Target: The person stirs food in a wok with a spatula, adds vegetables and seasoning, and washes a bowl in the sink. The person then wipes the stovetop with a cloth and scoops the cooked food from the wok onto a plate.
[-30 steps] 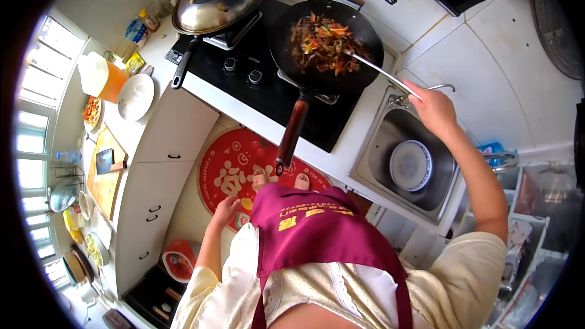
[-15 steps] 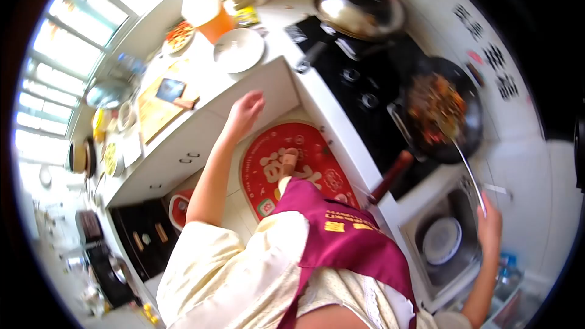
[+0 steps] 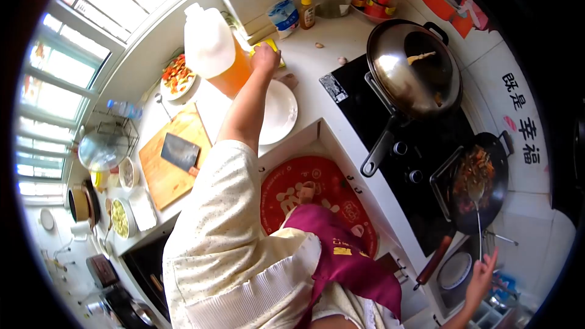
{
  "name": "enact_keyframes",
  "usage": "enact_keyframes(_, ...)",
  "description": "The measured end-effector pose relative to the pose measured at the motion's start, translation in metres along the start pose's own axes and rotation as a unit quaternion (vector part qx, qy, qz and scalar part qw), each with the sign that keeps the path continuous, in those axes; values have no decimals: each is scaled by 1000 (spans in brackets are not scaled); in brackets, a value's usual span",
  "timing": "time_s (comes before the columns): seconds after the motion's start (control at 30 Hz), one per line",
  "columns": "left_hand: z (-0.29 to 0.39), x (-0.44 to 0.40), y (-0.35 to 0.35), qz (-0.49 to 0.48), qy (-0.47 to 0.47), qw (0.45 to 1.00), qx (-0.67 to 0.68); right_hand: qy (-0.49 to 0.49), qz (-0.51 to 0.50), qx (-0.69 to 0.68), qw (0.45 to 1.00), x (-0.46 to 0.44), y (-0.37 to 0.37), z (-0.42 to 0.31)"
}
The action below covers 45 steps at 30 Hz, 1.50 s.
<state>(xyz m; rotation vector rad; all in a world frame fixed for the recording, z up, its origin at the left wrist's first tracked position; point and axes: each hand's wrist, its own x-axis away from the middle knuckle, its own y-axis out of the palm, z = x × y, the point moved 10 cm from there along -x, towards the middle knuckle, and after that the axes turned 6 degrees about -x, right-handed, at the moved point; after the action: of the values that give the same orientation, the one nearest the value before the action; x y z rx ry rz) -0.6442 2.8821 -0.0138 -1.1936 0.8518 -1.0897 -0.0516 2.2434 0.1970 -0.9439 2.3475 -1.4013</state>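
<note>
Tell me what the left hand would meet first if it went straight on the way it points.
Most likely the yellow packet, right at the left hand; whether they already touch is unclear.

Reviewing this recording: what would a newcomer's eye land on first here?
Probably the big white-and-orange jug on the counter, with the person's left hand at a yellow packet beside it. Next, the dark wok at the picture's right, containing food and a metal spatula, with the right hand near the spatula's end. The red mat underfoot also stands out.
</note>
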Motion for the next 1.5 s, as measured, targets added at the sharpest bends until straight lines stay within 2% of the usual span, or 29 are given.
enact_keyframes(0.07,13,-24,20,-38,38,996,-73,6,-3,-33,999,18,9,-27)
enact_keyframes(0.2,22,-52,38,-88,48,978,-184,20,-12,-39,999,45,19,-59)
enact_keyframes(0.33,14,-74,71,-90,44,978,-183,25,-28,-46,998,55,25,-73)
enact_keyframes(0.47,10,-85,88,-66,131,970,-195,37,-13,-36,999,60,24,-80)
enact_keyframes(0.53,19,-54,34,-5,123,985,-119,38,-10,-51,998,65,20,-79)
enact_keyframes(0.6,32,-22,-14,125,190,971,-77,34,9,-75,997,74,10,-69)
enact_keyframes(0.67,57,43,-80,205,267,942,1,20,26,-96,995,79,1,-56)
enact_keyframes(0.73,90,105,-133,223,310,924,6,7,44,-110,993,86,-11,-32)
enact_keyframes(0.77,110,139,-162,244,357,901,24,5,56,-127,990,90,-17,-26)
enact_keyframes(0.8,129,173,-191,304,420,853,55,3,67,-145,987,92,-24,-21)
enact_keyframes(0.87,166,234,-241,362,480,791,114,-5,85,-160,983,101,-37,-12)
enact_keyframes(1.0,238,331,-302,332,483,768,260,-16,106,-206,973,119,-54,21)
enact_keyframes(1.03,259,363,-314,326,513,742,284,-19,111,-218,969,126,-57,30)
enact_keyframes(1.07,278,394,-321,318,540,716,307,-13,116,-226,967,134,-60,44)
enact_keyframes(1.13,320,446,-321,326,595,693,244,-2,128,-237,963,152,-66,71)
enact_keyframes(1.2,369,493,-298,329,619,708,86,21,138,-238,961,172,-71,103)
enact_keyframes(1.27,397,548,-263,342,741,576,44,48,141,-247,957,194,-75,135)
enact_keyframes(1.4,426,588,-212,343,796,498,-30,96,173,-287,937,233,-82,191)
enact_keyframes(1.43,430,595,-201,372,798,472,-34,103,175,-288,936,244,-84,204)
enact_keyframes(1.5,447,586,-184,321,784,527,-75,108,186,-296,931,254,-84,225)
